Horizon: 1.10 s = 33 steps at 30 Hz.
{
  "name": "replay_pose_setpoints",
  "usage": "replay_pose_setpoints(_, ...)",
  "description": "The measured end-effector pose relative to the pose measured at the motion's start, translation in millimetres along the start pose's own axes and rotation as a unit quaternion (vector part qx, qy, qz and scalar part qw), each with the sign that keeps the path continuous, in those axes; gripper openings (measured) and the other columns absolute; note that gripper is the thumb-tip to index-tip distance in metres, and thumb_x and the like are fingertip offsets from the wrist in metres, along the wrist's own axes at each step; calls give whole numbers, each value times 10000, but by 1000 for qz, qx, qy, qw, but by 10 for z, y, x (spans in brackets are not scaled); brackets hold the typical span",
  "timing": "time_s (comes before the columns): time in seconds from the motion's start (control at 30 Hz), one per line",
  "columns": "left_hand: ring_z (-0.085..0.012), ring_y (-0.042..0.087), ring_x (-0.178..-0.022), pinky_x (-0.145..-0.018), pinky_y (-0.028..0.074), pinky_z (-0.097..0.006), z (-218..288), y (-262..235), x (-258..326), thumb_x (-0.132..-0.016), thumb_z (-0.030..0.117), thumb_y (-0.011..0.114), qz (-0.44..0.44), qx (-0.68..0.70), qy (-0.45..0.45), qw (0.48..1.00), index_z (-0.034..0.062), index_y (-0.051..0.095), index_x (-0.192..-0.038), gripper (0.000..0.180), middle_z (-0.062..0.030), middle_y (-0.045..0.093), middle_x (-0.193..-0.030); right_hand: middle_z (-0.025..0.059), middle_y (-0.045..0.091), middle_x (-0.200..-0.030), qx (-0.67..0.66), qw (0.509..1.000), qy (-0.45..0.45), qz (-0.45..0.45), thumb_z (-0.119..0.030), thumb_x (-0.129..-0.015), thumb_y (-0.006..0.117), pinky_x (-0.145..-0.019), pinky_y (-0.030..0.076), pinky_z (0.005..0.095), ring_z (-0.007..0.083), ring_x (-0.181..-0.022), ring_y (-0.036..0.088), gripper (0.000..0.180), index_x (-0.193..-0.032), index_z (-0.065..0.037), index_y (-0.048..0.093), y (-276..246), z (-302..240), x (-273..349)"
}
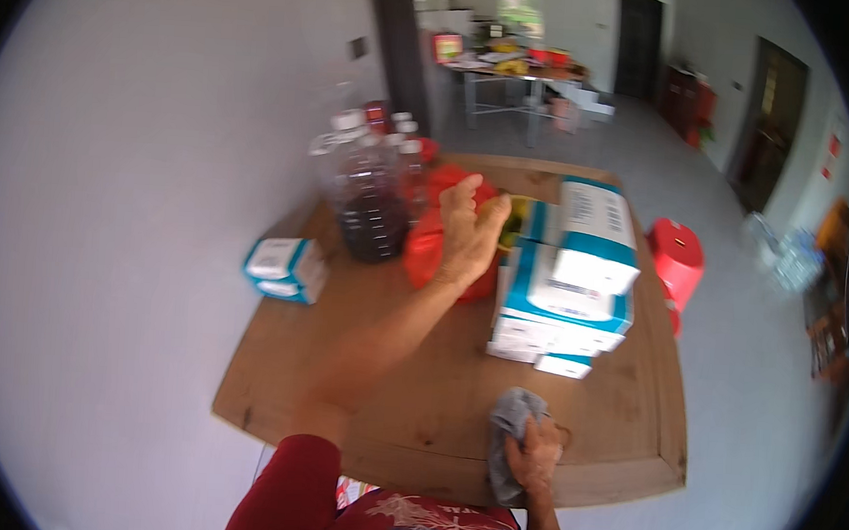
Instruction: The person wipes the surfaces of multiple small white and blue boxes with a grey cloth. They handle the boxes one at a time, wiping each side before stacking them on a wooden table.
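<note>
Head cam: I see my left hand stretched over wooden table, fingers closing on soft red plastic bag beside bottles. Right hand clamped on limp grey cloth at near edge; light, grab bunched.

You are getting soft, even daylight from the far room; shadows are staying faint. The whole view is looking slightly blurred, your left hand smearing most. Table edges are bowing, corners are going black.
</note>
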<state>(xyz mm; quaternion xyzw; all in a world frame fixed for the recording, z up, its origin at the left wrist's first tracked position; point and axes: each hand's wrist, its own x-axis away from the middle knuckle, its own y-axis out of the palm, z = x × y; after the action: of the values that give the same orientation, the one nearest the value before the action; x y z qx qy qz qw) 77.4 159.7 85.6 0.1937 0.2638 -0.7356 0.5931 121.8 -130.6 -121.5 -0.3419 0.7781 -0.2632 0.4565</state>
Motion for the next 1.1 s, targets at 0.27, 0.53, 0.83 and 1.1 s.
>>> replay_pose_setpoints(0.27, -408, 342, -1183, -998, 287, -513, -1337, -1727, 198, -629, 269, 763, 238, -356, -139, 893, 54, 370, -1319, 823, -236, 328, -1303, 245, 518, -1093, -5, 1000, 20, 1, -167, -710, 652, -797, 412, 509, 436, -964, 504, 500, -1179, -45, 528, 74, 82, 53)
replay_pose_setpoints(0.53, -425, 92, -1377, -971, 244, -688, -2065, -3173, 6, -349, 327, 921, -192, -586, -148, 773, 213, 62, -1467, 1415, -205, 110, -1494, 266, 533, -1032, 17, 999, 25, -9, -126, -709, 644, -757, 420, 483, 445, -903, 518, 472, -1150, -3, 529, -32, -42, -38)
replay_pose_setpoints(0.83, -348, 197, -1372, -1029, 282, -566, -2018, -3338, -277, -416, 134, 854, -330, -622, -108, 702, 176, 273, -1354, 1104, -95, 309, -1435, 200, 548, -946, 47, 997, 59, 11, -177, -709, 654, -728, 423, 469, 394, -854, 532, 453, -1129, -38, 555, -68, -135, -114)
replay_pose_setpoints(1.1, -374, 531, -985, -839, 413, -455, -1467, -2900, 233, -438, 330, 801, -324, -438, 142, 826, 31, 457, -1191, 880, -185, 548, -1061, 200, 560, -930, 65, 995, 59, 46, -163, -694, 645, -722, 421, 457, 386, -854, 543, 439, -1103, -24, 566, -8, -127, -146)
